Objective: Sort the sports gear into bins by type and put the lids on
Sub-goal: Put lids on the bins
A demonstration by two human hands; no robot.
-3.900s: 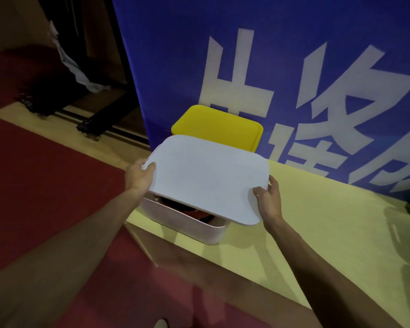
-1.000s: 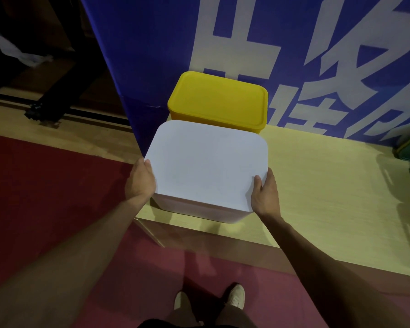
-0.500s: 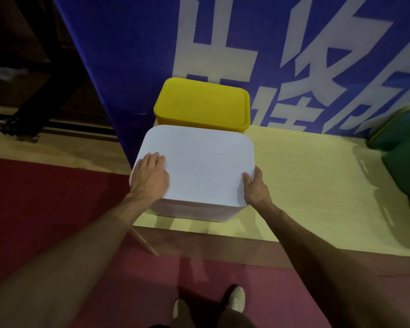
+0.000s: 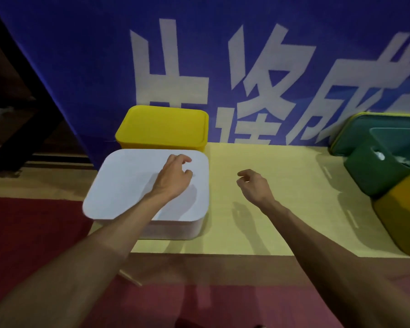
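Four bins, two lidded.
Near left: white bin [image 4: 175, 229], flat white lid [image 4: 133, 185] seated square on top. Just behind it, yellow bin [image 4: 163, 146] with yellow lid [image 4: 162, 125] on. Far right: dark green bin [image 4: 374, 171], open, contents unclear; green lid [image 4: 350, 136] tilted up behind it. Near right: second yellow bin [image 4: 402, 223], partly out of frame.

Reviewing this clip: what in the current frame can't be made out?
Head view:
- Contents of the white bin: hidden by its white lid.
- Contents of the rear yellow bin: hidden by its yellow lid.
- Green bin: cut by the right edge; pale items inside too blurred to identify.
- Mustard-yellow bin: mostly cut off at the right edge.
- Whether the left hand touches the white lid: unclear from above.
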